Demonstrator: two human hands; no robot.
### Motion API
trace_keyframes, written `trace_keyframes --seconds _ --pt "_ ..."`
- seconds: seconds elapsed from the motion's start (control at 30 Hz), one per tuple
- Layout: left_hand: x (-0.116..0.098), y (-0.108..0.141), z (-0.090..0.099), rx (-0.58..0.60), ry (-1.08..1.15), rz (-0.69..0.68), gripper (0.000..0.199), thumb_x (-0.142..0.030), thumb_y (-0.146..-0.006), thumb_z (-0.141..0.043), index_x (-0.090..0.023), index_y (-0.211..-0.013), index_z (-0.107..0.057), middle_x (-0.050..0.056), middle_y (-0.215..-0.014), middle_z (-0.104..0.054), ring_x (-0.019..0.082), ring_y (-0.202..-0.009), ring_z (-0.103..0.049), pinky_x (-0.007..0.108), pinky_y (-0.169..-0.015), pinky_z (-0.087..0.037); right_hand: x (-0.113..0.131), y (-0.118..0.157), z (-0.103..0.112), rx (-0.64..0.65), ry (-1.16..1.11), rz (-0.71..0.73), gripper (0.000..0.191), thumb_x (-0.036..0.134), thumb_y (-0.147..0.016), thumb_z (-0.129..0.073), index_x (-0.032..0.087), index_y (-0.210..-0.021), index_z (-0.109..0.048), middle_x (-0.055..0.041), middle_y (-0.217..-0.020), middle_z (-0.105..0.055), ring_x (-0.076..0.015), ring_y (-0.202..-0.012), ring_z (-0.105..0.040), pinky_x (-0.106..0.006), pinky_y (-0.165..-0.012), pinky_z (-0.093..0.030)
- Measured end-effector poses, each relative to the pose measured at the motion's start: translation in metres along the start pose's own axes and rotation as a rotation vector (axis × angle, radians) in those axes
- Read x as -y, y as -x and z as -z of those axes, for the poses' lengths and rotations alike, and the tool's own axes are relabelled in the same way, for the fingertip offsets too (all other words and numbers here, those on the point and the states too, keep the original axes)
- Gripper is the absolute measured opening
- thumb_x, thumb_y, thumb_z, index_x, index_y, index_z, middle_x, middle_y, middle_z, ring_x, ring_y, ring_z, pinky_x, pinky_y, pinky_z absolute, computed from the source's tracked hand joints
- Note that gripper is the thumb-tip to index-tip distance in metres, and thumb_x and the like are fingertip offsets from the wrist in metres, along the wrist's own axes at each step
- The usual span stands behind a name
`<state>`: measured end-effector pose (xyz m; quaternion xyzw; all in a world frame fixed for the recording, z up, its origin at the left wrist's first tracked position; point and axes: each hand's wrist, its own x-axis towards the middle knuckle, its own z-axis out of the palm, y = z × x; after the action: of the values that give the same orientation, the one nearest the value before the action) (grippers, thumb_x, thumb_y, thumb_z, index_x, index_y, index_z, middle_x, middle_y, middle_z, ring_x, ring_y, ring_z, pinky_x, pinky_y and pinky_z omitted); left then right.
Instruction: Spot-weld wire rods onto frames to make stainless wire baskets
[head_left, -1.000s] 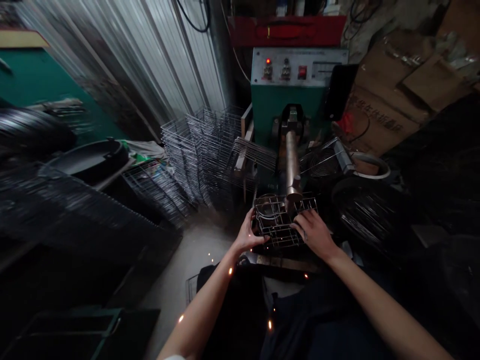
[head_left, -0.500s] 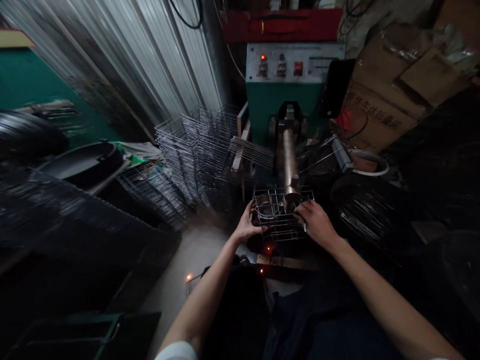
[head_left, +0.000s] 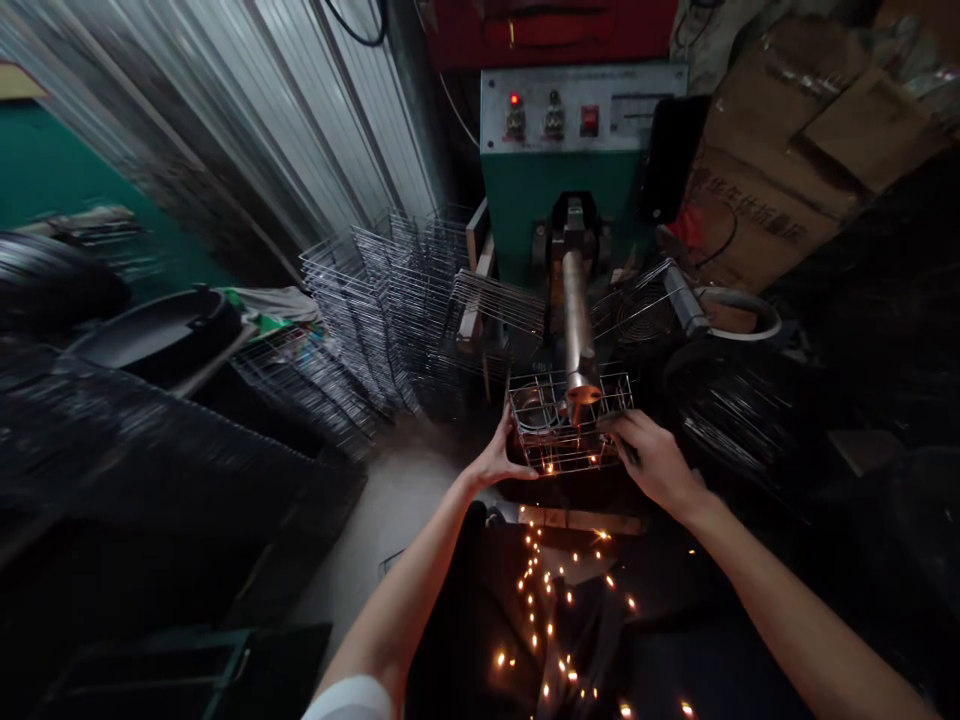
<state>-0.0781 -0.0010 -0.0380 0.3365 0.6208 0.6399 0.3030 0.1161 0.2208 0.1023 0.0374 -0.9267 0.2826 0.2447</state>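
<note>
A small wire basket [head_left: 555, 455] with a metal ring [head_left: 534, 408] in its left part sits under the cylindrical arm [head_left: 579, 320] of a spot welder. My left hand [head_left: 499, 460] grips the basket's left side, thumb along the near lower edge. Curled fingers of my right hand [head_left: 652, 455] close on the basket's right side, just beside the welder's tip [head_left: 577, 410]. Whether a small loose part is also pinched there, I cannot tell. Glowing sparks [head_left: 550, 629] scatter below the basket, over my dark-clothed lap.
The green welder body [head_left: 517, 190] carries a panel [head_left: 570, 115] with a lit red lamp. Stacked wire baskets [head_left: 382, 310] stand to the left. At right are a cardboard box [head_left: 772, 200], a round container [head_left: 739, 312] and a dark basin of wire pieces [head_left: 727, 420].
Many more sparks now fall from the welder's tip than half a second ago. Both hands stay at the basket; the right hand appears slightly lower and farther right. The view has shifted a little.
</note>
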Motion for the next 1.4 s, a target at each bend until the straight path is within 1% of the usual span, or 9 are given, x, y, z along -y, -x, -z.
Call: trace_keyframes --seconds 0.1,0.2,0.33,0.5,0.63,0.73,0.9,1.1,1.4 --pt "0.008 -0.001 -0.008 0.067 0.160 0.088 0.141 -0.027 -0.054 -0.092 -0.034 -0.158 0.003 0.016 -0.156 -0.036 0.035 -0.141 -0.043 0.057 -0.116 -0.034 0.013 0.023 0.005 -0.008 -0.216 -0.207 0.015 0.025 -0.100 -0.050 0.022 -0.103 -0.065 -0.0060 -0.097 -0.071 -0.0216 -0.090 -0.068 -0.035 -0.083 -0.054" --pt "0.006 0.002 -0.011 -0.009 0.133 0.134 0.134 -0.028 -0.053 -0.091 -0.031 -0.157 -0.007 0.017 -0.152 -0.041 0.034 -0.136 -0.047 0.056 -0.113 -0.037 0.024 0.044 0.006 -0.078 -0.510 -0.470 0.020 0.039 -0.093 -0.064 0.023 -0.101 -0.056 -0.0026 -0.085 -0.071 -0.0193 -0.071 -0.070 -0.031 -0.067 -0.057" --pt "-0.009 0.031 -0.003 -0.067 -0.190 0.090 0.125 -0.030 -0.049 -0.090 -0.025 -0.154 -0.020 0.016 -0.148 -0.043 0.035 -0.136 -0.043 0.056 -0.113 -0.036 0.036 0.064 0.017 -0.079 -0.798 -0.696 0.040 0.049 -0.082 -0.076 0.022 -0.093 -0.048 -0.0002 -0.071 -0.068 -0.0126 -0.047 -0.059 -0.021 -0.042 -0.046" --pt "-0.048 0.078 -0.012 -0.016 -0.701 -0.023 0.113 -0.034 -0.048 -0.089 -0.024 -0.148 -0.037 0.011 -0.141 -0.048 0.033 -0.128 -0.046 0.053 -0.113 -0.036 0.054 0.074 0.037 0.153 -1.007 -0.795 0.039 0.048 -0.082 -0.077 0.019 -0.096 -0.055 0.0023 -0.062 -0.064 -0.0051 -0.033 -0.043 -0.015 -0.032 -0.030" --pt "-0.092 0.076 -0.043 -0.014 -0.930 -0.048 0.111 -0.042 -0.046 -0.089 -0.022 -0.145 -0.040 0.011 -0.138 -0.052 0.033 -0.127 -0.045 0.048 -0.108 -0.042 0.065 0.063 0.038 0.395 -1.068 -0.670 0.032 0.044 -0.088 -0.072 0.016 -0.101 -0.064 -0.0054 -0.083 -0.071 -0.0139 -0.061 -0.066 -0.023 -0.054 -0.052" --pt "-0.119 0.066 -0.065 -0.052 -1.081 -0.053 0.106 -0.045 -0.046 -0.088 -0.022 -0.140 -0.043 0.011 -0.132 -0.057 0.035 -0.126 -0.046 0.051 -0.110 -0.039 0.065 0.053 0.026 0.514 -0.834 -0.475 0.026 0.039 -0.095 -0.063 0.018 -0.110 -0.068 -0.0077 -0.099 -0.072 -0.0202 -0.090 -0.069 -0.032 -0.080 -0.054" --pt "-0.140 0.061 -0.086 -0.130 -1.170 -0.075 0.096 -0.042 -0.048 -0.085 -0.023 -0.132 -0.045 0.011 -0.128 -0.060 0.036 -0.127 -0.048 0.053 -0.111 -0.036 0.051 0.048 -0.007 0.374 -0.138 -0.100 0.015 0.019 -0.098 -0.054 0.018 -0.097 -0.070 -0.0058 -0.091 -0.070 -0.0209 -0.088 -0.063 -0.034 -0.081 -0.050" --pt "-0.141 0.058 -0.091 -0.207 -1.114 -0.050 0.098 -0.042 -0.049 -0.083 -0.023 -0.136 -0.041 0.011 -0.136 -0.056 0.036 -0.134 -0.044 0.051 -0.113 -0.038 0.044 0.055 -0.020 0.255 0.354 0.186 0.029 0.010 -0.095 -0.055 0.011 -0.123 -0.064 -0.0133 -0.108 -0.071 -0.0270 -0.099 -0.060 -0.042 -0.090 -0.052" --pt "-0.142 0.059 -0.097 -0.270 -1.018 -0.070 0.100 -0.040 -0.047 -0.086 -0.027 -0.134 -0.040 0.011 -0.135 -0.056 0.037 -0.133 -0.045 0.054 -0.113 -0.038 0.043 0.066 -0.009 0.168 0.473 0.278 0.038 0.005 -0.095 -0.048 0.011 -0.130 -0.063 -0.0123 -0.118 -0.071 -0.0271 -0.107 -0.059 -0.040 -0.093 -0.050"
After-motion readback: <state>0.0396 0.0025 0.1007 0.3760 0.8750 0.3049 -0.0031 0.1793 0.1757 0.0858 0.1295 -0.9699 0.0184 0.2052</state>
